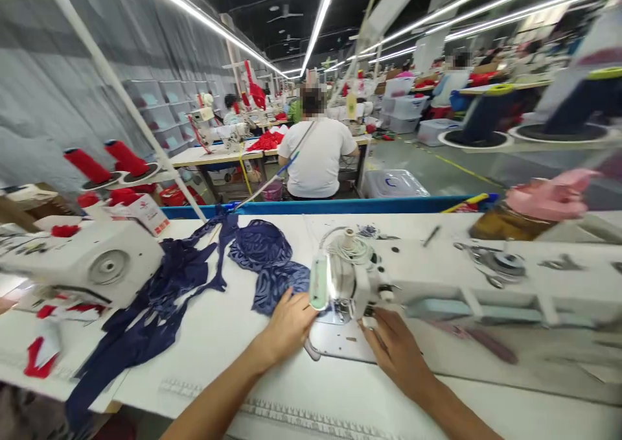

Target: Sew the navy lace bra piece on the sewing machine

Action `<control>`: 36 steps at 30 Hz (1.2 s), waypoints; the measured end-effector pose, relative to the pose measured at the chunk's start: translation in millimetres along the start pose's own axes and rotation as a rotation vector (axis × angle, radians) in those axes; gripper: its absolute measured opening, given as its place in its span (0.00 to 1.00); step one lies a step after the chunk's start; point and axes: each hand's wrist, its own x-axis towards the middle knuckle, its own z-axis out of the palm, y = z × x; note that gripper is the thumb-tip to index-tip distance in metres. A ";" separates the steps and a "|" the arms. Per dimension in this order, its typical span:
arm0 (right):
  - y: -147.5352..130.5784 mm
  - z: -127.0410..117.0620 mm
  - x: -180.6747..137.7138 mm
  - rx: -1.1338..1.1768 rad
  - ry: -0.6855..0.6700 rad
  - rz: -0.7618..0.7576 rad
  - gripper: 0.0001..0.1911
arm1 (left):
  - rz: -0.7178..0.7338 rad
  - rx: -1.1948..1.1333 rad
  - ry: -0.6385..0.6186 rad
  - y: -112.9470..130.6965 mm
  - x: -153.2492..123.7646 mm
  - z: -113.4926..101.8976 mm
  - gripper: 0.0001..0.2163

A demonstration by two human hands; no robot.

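My left hand (290, 323) rests on the edge of a dark blue lace bra (269, 262), fingers flat, just left of the needle area of a white sewing machine (437, 281). My right hand (396, 348) lies on the machine bed under the head, fingers curled near the presser foot; what they hold, if anything, is hidden. A pile of dark blue lace pieces (155, 304) trails off to the left across the white table (218, 356).
Another white sewing machine (92, 262) stands at the left with red fabric pieces (41, 349) beside it. Red thread cones (104, 161) sit behind. A person in a white shirt (318, 158) sits ahead, back turned. A pink-capped bottle (534, 210) lies at right.
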 end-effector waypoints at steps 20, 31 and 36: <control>-7.1 0.2 -1.3 0.035 -0.097 0.052 0.13 | 0.040 -0.050 0.180 21.5 -54.2 -5.9 0.11; -14.8 -1.6 2.0 0.047 -0.148 -0.152 0.11 | -0.050 0.003 0.258 21.1 -58.1 9.7 0.09; -47.6 -8.8 5.0 0.204 -0.256 -0.090 0.11 | -0.089 -0.094 0.336 24.1 -64.5 1.5 0.09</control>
